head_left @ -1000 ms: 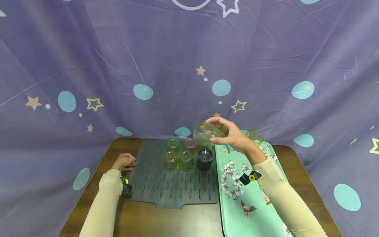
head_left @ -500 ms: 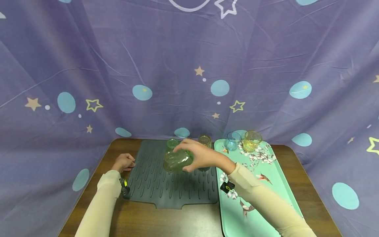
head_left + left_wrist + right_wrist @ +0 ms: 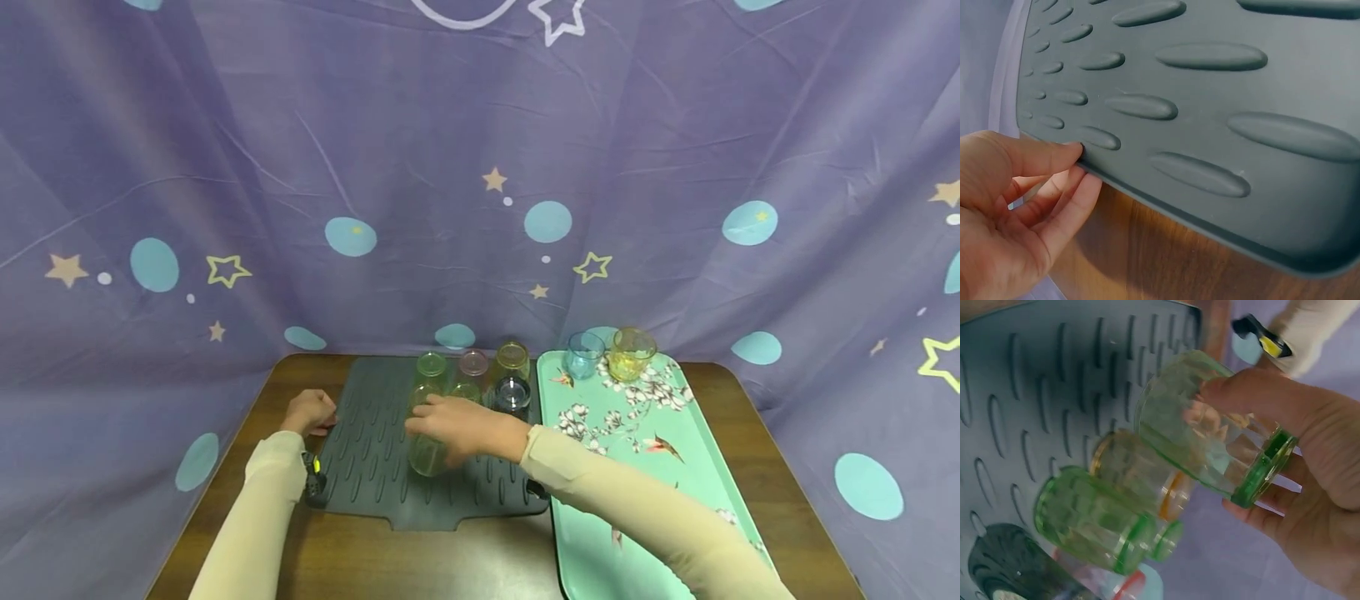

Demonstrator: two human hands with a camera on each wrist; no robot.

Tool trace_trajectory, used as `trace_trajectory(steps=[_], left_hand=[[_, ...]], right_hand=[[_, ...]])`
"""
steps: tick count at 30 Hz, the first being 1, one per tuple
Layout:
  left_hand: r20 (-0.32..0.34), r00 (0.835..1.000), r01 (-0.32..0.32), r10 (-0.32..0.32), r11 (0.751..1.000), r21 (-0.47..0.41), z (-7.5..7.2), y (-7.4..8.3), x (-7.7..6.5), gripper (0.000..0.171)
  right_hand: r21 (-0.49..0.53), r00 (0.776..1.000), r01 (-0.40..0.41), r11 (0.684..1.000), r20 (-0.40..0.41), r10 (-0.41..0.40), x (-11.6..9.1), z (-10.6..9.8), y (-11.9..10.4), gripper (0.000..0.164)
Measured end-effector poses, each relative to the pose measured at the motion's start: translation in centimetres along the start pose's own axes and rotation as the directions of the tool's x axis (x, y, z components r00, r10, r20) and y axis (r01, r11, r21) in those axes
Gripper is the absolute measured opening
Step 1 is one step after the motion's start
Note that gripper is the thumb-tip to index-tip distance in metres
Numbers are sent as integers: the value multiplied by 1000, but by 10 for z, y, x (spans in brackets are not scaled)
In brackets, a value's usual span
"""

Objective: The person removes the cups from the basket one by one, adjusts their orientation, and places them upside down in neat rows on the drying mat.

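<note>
My right hand [image 3: 461,427] grips a pale green drinking glass [image 3: 425,457] over the dark grey ridged drying mat [image 3: 367,467], in front of the upturned glasses. In the right wrist view, thumb and fingers wrap the green glass [image 3: 1210,425] near its thick base, and its mouth faces the mat. A green glass [image 3: 1097,519], an amber-tinted glass [image 3: 1138,465] and a dark glass [image 3: 1019,559] stand upside down close by. My left hand [image 3: 310,412] stays at the mat's left edge. In the left wrist view, that hand [image 3: 1029,200] pinches the mat's rim [image 3: 1166,212] between thumb and fingers.
Along the mat's back stand a small green glass [image 3: 431,365], a pink glass [image 3: 473,364] and a yellow glass [image 3: 513,357]. The mint tray [image 3: 622,475] on the right bears a blue glass [image 3: 583,358] and a yellow glass [image 3: 632,357]. A patterned curtain [image 3: 420,167] hangs behind the wooden table [image 3: 480,567].
My right hand has carried the green glass leftward and down from beside the tray, over the upturned glasses, to in front of them. The left hand keeps its place at the mat's edge.
</note>
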State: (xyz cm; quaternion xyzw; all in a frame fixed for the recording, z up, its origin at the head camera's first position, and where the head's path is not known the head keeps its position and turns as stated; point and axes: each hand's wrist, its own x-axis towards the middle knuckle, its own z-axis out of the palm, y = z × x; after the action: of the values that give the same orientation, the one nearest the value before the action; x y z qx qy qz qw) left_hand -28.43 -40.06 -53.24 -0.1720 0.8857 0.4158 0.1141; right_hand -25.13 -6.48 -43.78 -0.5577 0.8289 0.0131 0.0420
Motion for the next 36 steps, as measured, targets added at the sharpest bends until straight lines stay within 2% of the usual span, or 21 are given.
trace_trajectory(steps=[6,18,28,32,36], left_hand=[[-17,1000,3,-3,1000,12,-1,4,-3,8],[-46,999,16,-17,1000,-19,-1,3,-6,7],[-39,999,26,-26,1000,-1,-1,-4,-3,11],[-36,999,9,-9,1000,3,-3,-3,-2,11],[-29,1000,4,-4,1000,4,0,-2,-2,8]], right_hand=[[-134,1000,13,991,12,-11,8,19,-6,68],[-128,1000,16,992,-8,-17,19,43,-9,62],[-192,999,20,981,-31,-27,26,55,-12,55],[-216,998,-2,976,-57,-11,27,58,-11,54],[-223,999,-30,974,-48,20,26,59,-9,56]])
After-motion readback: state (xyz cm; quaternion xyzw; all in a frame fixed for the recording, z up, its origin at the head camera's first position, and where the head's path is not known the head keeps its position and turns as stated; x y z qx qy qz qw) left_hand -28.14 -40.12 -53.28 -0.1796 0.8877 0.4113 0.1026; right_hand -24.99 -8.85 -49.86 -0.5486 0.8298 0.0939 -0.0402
